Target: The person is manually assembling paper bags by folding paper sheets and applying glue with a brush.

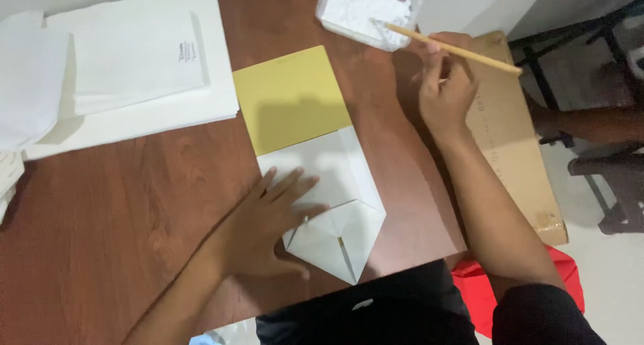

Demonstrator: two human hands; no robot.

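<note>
My left hand (265, 224) lies flat, fingers spread, on a partly folded white paper (335, 184) whose near end is folded into a point. The far part of that sheet shows its yellow side (290, 96). My right hand (446, 90) grips a thin wooden stick (463, 51) whose tip reaches into a clear plastic tub of white paste (362, 9) at the table's far edge.
Stacks of white paper (134, 63) fill the far left of the brown wooden table (100, 217). A flat cardboard piece (516, 137) lies along the table's right edge. Dark chair legs (604, 177) and another person's limb stand on the floor to the right.
</note>
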